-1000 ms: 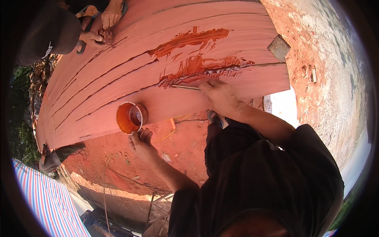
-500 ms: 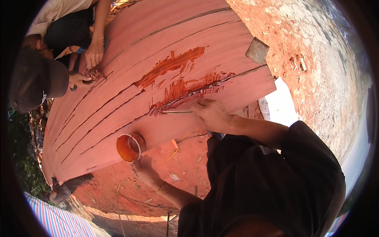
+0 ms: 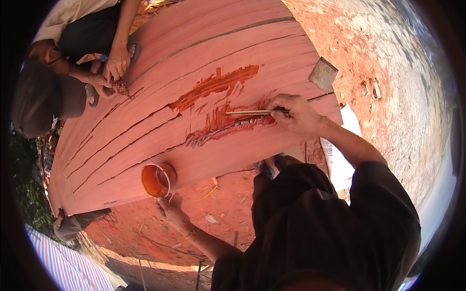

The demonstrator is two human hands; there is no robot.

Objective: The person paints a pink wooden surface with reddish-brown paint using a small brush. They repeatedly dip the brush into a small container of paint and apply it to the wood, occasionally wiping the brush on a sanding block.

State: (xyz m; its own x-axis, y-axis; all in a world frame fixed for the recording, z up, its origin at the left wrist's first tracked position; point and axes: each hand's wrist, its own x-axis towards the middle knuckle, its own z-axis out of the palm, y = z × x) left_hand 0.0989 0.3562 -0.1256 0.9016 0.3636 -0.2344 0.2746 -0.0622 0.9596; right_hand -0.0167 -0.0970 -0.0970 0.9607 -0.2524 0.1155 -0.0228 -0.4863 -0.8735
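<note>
Before me spreads a broad, curved surface of pinkish wooden planks (image 3: pixel 213 165) with dark seams, much like a boat hull. Red-brown wet smears (image 3: pixel 218 87) cover part of its middle. My right hand (image 3: pixel 296 114) is closed on a thin flat tool (image 3: pixel 247 113), seen nearly edge-on, over the lower smear; whether it touches the wood I cannot tell. My left hand (image 3: pixel 174 213) grips a round cup (image 3: pixel 168 173) by its lower edge, beside the planks' near edge. The cup is tipped, its mouth facing me, and red-brown inside.
At the far left a co-worker in a dark cap (image 3: pixel 41 99) presses a clump of brownish fibre (image 3: pixel 120 87) against a seam. A small square block (image 3: pixel 324 75) lies at the right edge. A white sack (image 3: pixel 342 167) and striped sheeting (image 3: pixel 68 262) lie on the ground.
My right hand has moved up and to the right with the flat tool, from the lower seam to the smear above it. My left hand and the cup have barely moved.
</note>
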